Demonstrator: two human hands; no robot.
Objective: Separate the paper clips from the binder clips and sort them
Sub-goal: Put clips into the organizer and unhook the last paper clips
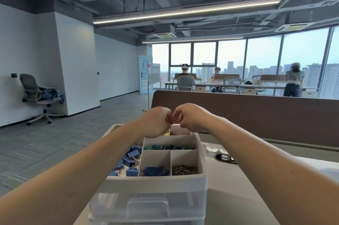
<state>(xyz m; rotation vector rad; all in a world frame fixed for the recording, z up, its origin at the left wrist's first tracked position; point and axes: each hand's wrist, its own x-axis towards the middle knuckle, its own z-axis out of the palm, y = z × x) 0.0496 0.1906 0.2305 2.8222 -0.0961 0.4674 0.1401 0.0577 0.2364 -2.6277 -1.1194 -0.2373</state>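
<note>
- White plastic organizer [156, 179] sits on the desk [238, 197], under both hands.
- Left hand [157, 122] and right hand [192, 120] hover over its far compartments, with curled fingertips nearly meeting; whether they pinch anything, I cannot tell.
- Just nearer than the fingertips: teal binder clips [165, 147], then blue paper clips [154, 170] beside silver paper clips [184, 169].
- Under the left forearm: blue binder clips [128, 160].

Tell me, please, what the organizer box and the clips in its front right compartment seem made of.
The organizer box looks like matte white plastic: smooth, uniform moulded walls. Its drawer front seems translucent plastic. The paper clips look like bare metal wire, greyish with glints, though too small to be sure.
</note>
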